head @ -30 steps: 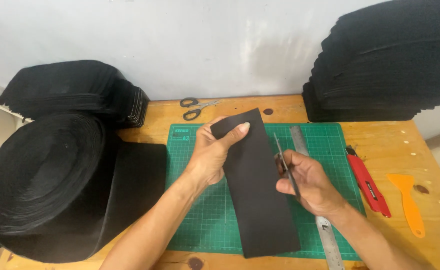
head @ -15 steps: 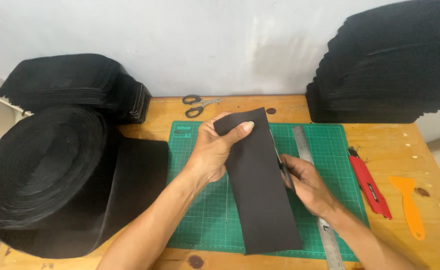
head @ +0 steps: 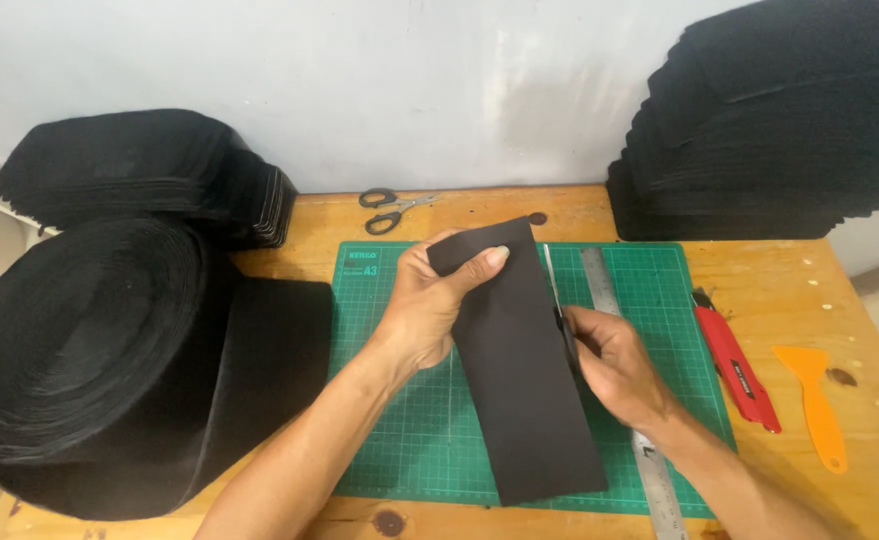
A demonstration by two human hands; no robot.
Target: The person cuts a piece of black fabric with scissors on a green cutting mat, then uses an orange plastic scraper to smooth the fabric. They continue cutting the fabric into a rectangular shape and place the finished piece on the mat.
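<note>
Gripping the black strip [head: 525, 370] near its far end: left hand [head: 430, 305], forearm entered from the near edge of the green cutting mat [head: 400, 400], wrist angled up and to the right, thumb laid across the strip's top face, remaining fingers curled beneath its left edge. Pinched between thumb and fingers, far end lifted slightly off the mat.

Closed around a pair of scissors [head: 558, 305]: right hand [head: 615, 365], forearm entered from the near right corner of the mat, knuckles up, fingers curled together over the handles. Blades pointed toward the far edge of the mat, run along the strip's right edge; whether the blades stood apart or together could not be told.

Strip positioned over the middle of the mat, long axis run from the near edge toward the far edge, tilted so the far end leaned left. Near end rested flat close to the mat's near edge.

Noted beside the right hand, partly under it: steel ruler [head: 650, 470], lengthwise along the mat's right side. Noted beyond the mat's far edge: a second pair of scissors [head: 392, 210]. Noted right of the mat on the wooden bench [head: 780, 275]: red utility knife [head: 735, 360] and orange scraper [head: 815, 395].
</note>
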